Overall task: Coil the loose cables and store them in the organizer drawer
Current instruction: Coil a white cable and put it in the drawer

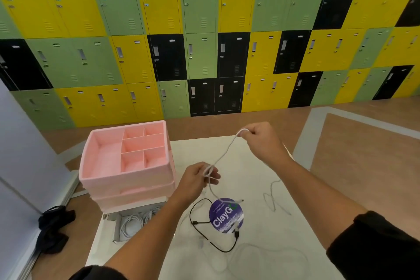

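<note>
Pink organizer stood left of centre on the table. The open drawer beneath it, lower left, held coiled white cables. Left hand gripped a small coil of the white cable at centre; right hand pinched its raised strand. Black cable lay loose below.

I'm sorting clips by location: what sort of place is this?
Probably a locker area, perhaps office or school: a wall of yellow, green and black lockers, a wood-look floor, a white table.

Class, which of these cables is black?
The black cable looped on the table beside the purple sticker; the rest are white, including the held cable between left hand and right hand.
</note>
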`<action>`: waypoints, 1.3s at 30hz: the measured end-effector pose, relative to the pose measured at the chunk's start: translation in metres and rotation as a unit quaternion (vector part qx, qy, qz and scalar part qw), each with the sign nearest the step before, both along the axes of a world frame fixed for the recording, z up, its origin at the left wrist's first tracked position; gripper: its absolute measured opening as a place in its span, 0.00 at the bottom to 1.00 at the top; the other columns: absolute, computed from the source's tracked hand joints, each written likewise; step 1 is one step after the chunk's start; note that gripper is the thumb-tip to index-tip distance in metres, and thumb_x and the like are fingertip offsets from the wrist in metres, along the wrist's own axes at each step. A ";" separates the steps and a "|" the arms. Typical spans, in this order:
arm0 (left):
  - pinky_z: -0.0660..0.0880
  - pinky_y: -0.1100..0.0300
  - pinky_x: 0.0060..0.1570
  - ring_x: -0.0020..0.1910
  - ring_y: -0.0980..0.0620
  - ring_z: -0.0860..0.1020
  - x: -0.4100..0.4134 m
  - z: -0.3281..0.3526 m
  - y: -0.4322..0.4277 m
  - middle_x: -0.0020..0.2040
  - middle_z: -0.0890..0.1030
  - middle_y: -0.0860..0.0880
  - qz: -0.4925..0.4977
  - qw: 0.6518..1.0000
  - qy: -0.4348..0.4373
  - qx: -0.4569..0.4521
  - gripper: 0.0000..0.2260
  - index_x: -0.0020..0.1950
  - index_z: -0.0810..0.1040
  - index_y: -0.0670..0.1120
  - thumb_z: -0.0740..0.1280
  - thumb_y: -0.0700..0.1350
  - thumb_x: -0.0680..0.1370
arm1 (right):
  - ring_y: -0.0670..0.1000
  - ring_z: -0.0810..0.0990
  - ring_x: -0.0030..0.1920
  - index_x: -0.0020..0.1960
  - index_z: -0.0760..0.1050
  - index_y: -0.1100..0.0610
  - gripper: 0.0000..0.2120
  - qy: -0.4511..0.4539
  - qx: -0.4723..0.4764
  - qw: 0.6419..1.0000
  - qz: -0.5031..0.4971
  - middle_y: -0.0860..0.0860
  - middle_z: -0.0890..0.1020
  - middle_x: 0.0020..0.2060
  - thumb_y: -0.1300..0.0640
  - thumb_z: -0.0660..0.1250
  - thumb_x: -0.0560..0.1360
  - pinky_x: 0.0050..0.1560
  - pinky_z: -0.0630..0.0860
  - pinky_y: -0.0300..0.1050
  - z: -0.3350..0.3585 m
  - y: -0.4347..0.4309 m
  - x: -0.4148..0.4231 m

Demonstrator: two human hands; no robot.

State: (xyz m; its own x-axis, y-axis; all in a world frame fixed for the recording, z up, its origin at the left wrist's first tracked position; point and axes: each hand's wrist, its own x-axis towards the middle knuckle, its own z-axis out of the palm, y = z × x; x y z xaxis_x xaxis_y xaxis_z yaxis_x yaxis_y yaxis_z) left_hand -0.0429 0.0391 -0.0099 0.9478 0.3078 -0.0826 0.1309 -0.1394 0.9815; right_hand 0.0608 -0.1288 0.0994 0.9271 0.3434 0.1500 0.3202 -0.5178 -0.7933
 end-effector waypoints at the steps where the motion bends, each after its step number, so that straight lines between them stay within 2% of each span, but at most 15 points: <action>1: 0.80 0.56 0.44 0.40 0.41 0.84 0.002 0.008 -0.003 0.41 0.85 0.38 -0.013 0.999 -0.004 -0.042 0.19 0.51 0.80 0.36 0.54 0.45 0.86 | 0.48 0.81 0.46 0.46 0.86 0.52 0.13 0.000 -0.004 1.000 -0.008 0.47 0.85 0.43 0.57 0.63 0.81 0.42 0.75 0.41 -0.003 0.002 0.000; 4: 0.80 0.51 0.39 0.27 0.46 0.75 0.007 0.023 -0.007 0.29 0.74 0.42 -0.025 0.992 -0.012 -0.126 0.24 0.44 0.80 0.38 0.54 0.51 0.86 | 0.50 0.82 0.40 0.34 0.84 0.48 0.19 0.037 0.026 0.996 -0.070 0.47 0.85 0.36 0.60 0.63 0.78 0.39 0.77 0.45 -0.007 -0.001 0.009; 6: 0.77 0.53 0.35 0.26 0.50 0.66 0.008 0.025 -0.004 0.27 0.66 0.48 -0.007 0.995 -0.017 -0.098 0.20 0.41 0.79 0.41 0.59 0.51 0.85 | 0.51 0.79 0.33 0.34 0.86 0.48 0.19 0.073 0.064 0.989 -0.114 0.49 0.84 0.31 0.62 0.61 0.76 0.32 0.72 0.43 -0.006 -0.011 0.019; 9: 0.72 0.56 0.34 0.30 0.51 0.64 0.006 0.025 0.003 0.28 0.66 0.51 0.024 0.998 -0.032 -0.038 0.16 0.39 0.78 0.43 0.62 0.48 0.84 | 0.52 0.74 0.29 0.40 0.86 0.52 0.18 0.086 0.083 0.977 -0.177 0.51 0.81 0.30 0.66 0.60 0.75 0.31 0.69 0.42 -0.005 -0.032 0.030; 11: 0.69 0.58 0.32 0.29 0.53 0.64 0.006 0.027 0.005 0.28 0.65 0.53 0.037 0.998 -0.038 -0.044 0.15 0.40 0.79 0.44 0.62 0.48 0.84 | 0.54 0.79 0.40 0.51 0.85 0.54 0.15 0.063 0.009 0.981 -0.182 0.52 0.85 0.43 0.65 0.61 0.76 0.39 0.74 0.45 -0.012 -0.040 0.033; 13: 0.66 0.60 0.30 0.28 0.54 0.62 0.008 0.034 0.001 0.28 0.64 0.54 0.027 0.997 -0.039 -0.066 0.15 0.42 0.79 0.44 0.61 0.47 0.85 | 0.57 0.80 0.53 0.63 0.80 0.54 0.22 0.057 -0.070 0.988 -0.129 0.53 0.82 0.58 0.68 0.61 0.74 0.46 0.78 0.48 -0.019 -0.039 0.028; 15: 0.63 0.61 0.29 0.28 0.54 0.61 0.012 0.041 -0.007 0.29 0.63 0.52 0.006 0.996 -0.040 -0.081 0.14 0.45 0.80 0.43 0.60 0.47 0.85 | 0.57 0.79 0.60 0.69 0.75 0.49 0.30 0.053 -0.099 0.992 -0.050 0.51 0.77 0.65 0.70 0.60 0.70 0.47 0.77 0.44 -0.025 -0.032 0.017; 17: 0.62 0.61 0.28 0.27 0.54 0.61 0.019 0.047 -0.015 0.30 0.63 0.50 -0.012 0.993 -0.041 -0.106 0.14 0.49 0.80 0.42 0.58 0.47 0.85 | 0.49 0.75 0.63 0.70 0.73 0.46 0.32 0.029 -0.103 0.993 0.054 0.46 0.76 0.66 0.70 0.62 0.70 0.55 0.72 0.39 -0.027 -0.021 0.002; 20: 0.61 0.61 0.28 0.27 0.54 0.64 0.027 0.055 -0.022 0.32 0.70 0.49 -0.018 0.987 -0.053 -0.151 0.14 0.53 0.81 0.42 0.57 0.45 0.86 | 0.47 0.81 0.56 0.63 0.77 0.51 0.25 0.093 -0.008 0.981 0.170 0.47 0.83 0.54 0.72 0.63 0.72 0.56 0.74 0.40 -0.021 -0.002 -0.018; 23: 0.63 0.61 0.28 0.26 0.54 0.68 0.028 0.059 -0.021 0.35 0.75 0.47 -0.013 0.987 -0.066 -0.143 0.13 0.54 0.82 0.42 0.58 0.44 0.85 | 0.46 0.83 0.37 0.56 0.80 0.57 0.10 0.160 0.113 0.972 0.131 0.51 0.84 0.38 0.67 0.66 0.77 0.45 0.80 0.43 -0.016 0.006 -0.022; 25: 0.63 0.61 0.28 0.26 0.53 0.68 0.026 0.058 -0.016 0.34 0.75 0.47 -0.010 0.990 -0.061 -0.130 0.12 0.54 0.81 0.42 0.59 0.44 0.85 | 0.50 0.82 0.36 0.54 0.83 0.57 0.06 0.159 0.115 0.976 0.098 0.52 0.83 0.37 0.62 0.68 0.79 0.48 0.83 0.53 -0.015 0.005 -0.017; 32: 0.72 0.59 0.33 0.27 0.53 0.65 0.016 0.046 -0.004 0.30 0.67 0.50 -0.031 0.993 -0.050 -0.104 0.11 0.48 0.81 0.40 0.62 0.44 0.84 | 0.48 0.74 0.27 0.46 0.85 0.53 0.15 0.096 0.145 0.984 -0.032 0.50 0.74 0.27 0.58 0.61 0.82 0.43 0.82 0.53 -0.004 0.002 0.006; 34: 0.70 0.60 0.32 0.27 0.53 0.64 0.015 0.043 -0.003 0.30 0.65 0.51 -0.035 0.994 -0.042 -0.093 0.11 0.46 0.80 0.41 0.62 0.45 0.84 | 0.48 0.71 0.25 0.49 0.83 0.55 0.12 0.102 0.189 0.972 -0.091 0.50 0.72 0.27 0.57 0.61 0.82 0.35 0.80 0.51 -0.004 0.000 0.012; 36: 0.66 0.60 0.28 0.27 0.53 0.62 0.010 0.038 0.001 0.29 0.64 0.51 -0.022 0.996 -0.029 -0.081 0.12 0.45 0.79 0.42 0.63 0.46 0.84 | 0.49 0.67 0.25 0.50 0.82 0.56 0.11 0.108 0.241 0.956 -0.128 0.51 0.70 0.27 0.56 0.61 0.82 0.25 0.69 0.44 0.000 -0.006 0.019; 39: 0.62 0.61 0.27 0.26 0.53 0.61 0.006 0.030 0.007 0.28 0.64 0.52 0.006 0.997 -0.021 -0.071 0.12 0.45 0.80 0.43 0.62 0.47 0.84 | 0.49 0.68 0.29 0.48 0.83 0.52 0.10 0.069 0.218 0.965 -0.131 0.48 0.72 0.27 0.54 0.63 0.81 0.28 0.66 0.43 0.001 -0.019 0.030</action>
